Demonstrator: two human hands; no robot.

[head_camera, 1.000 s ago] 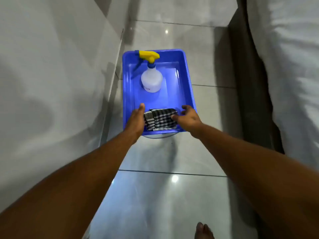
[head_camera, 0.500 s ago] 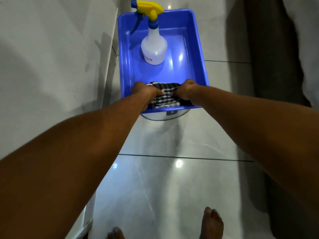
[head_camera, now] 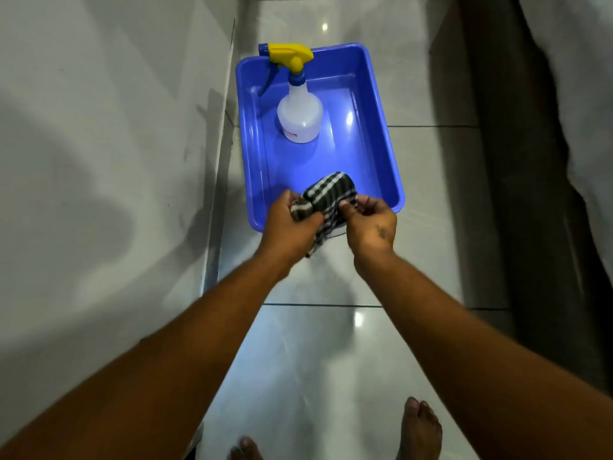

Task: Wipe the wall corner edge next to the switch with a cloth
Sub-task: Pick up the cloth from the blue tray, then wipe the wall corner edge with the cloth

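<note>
my left hand point(head_camera: 288, 220) and right hand point(head_camera: 371, 225) both pinch the cloth point(head_camera: 326, 202), a soft checked black-and-white weave bunched between them over the near rim of the blue tray point(head_camera: 384, 134). left to right: the smooth grey wall point(head_camera: 109, 161) rises left of my left hand, the nearer one to it; no switch or corner edge shows. a translucent spray bottle point(head_camera: 300, 116) stands upright at the tray's far end.

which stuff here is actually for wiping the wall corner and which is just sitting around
For the job:
checked cloth, held by left hand and right hand
wall

Just sitting there:
spray bottle, upright in the blue tub
tiled floor
</note>
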